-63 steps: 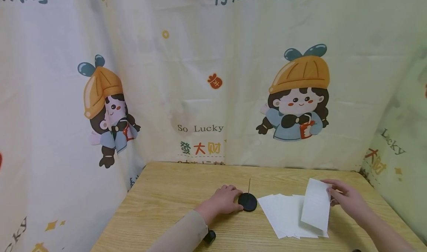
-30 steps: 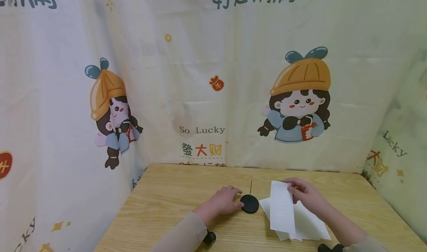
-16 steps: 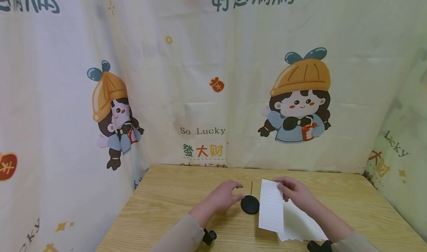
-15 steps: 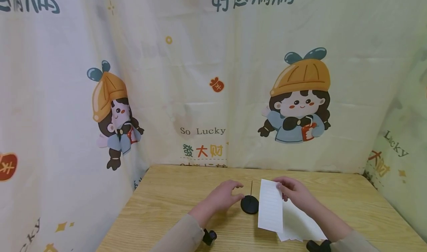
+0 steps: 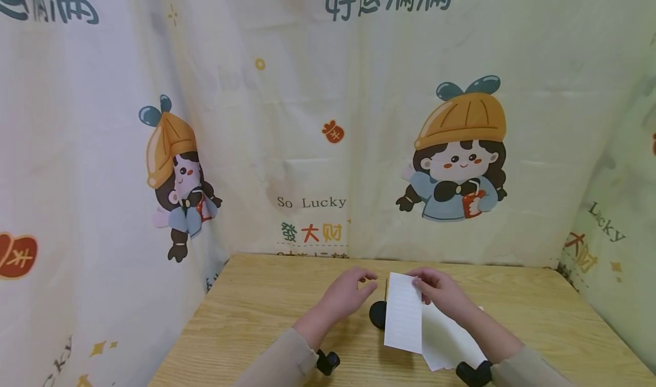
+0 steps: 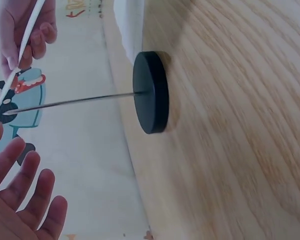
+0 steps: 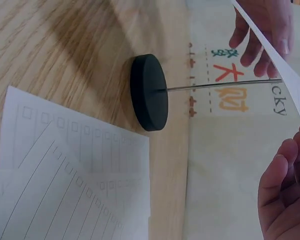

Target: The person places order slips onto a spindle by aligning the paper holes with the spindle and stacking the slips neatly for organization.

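A receipt spike with a round black base [image 6: 152, 95] stands upright on the table, its thin metal spike pointing up. My right hand [image 5: 441, 290] pinches a lined paper slip [image 5: 403, 313] by its edge and holds it up beside the spike's tip. In the head view the slip covers part of the base and spike. My left hand [image 5: 345, 293] is on the spike's other side with fingers spread loosely, holding nothing; its fingertips are near the tip in the left wrist view.
Several more lined slips [image 7: 75, 165] lie fanned on the wooden table [image 5: 246, 318], right of the base. A printed curtain [image 5: 287, 119] hangs behind the table's back edge. Black wrist cameras show at both sleeves.
My right hand has lifted a slip from the fanned pile and carried it left to the spike. My left hand has let go of the base and risen beside it.
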`<control>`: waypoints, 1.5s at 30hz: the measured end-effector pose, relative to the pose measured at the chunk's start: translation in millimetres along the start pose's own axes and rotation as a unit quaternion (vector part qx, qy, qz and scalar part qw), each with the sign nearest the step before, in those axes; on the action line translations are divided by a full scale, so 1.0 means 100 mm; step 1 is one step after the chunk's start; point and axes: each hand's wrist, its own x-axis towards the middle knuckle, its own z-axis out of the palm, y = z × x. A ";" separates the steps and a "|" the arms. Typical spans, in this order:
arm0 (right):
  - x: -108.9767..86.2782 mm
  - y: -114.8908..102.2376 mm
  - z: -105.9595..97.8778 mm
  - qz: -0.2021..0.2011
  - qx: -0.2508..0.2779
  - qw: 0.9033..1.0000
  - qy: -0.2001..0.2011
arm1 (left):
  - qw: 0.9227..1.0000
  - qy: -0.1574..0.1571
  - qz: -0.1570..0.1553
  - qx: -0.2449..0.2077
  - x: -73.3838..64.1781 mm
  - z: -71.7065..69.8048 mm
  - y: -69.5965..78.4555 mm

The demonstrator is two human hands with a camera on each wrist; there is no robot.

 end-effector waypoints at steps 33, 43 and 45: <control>0.22 -0.02 0.11 0.006 -0.013 1.000 -0.004 | 0.993 0.010 -0.031 -0.114 0.23 0.10 0.15; 0.22 -0.01 0.11 0.007 -0.009 1.000 -0.001 | 0.992 0.007 -0.034 -0.121 0.26 0.13 0.17; 0.22 -0.01 0.11 0.003 -0.009 1.000 -0.003 | 0.992 0.006 -0.035 -0.120 0.26 0.14 0.17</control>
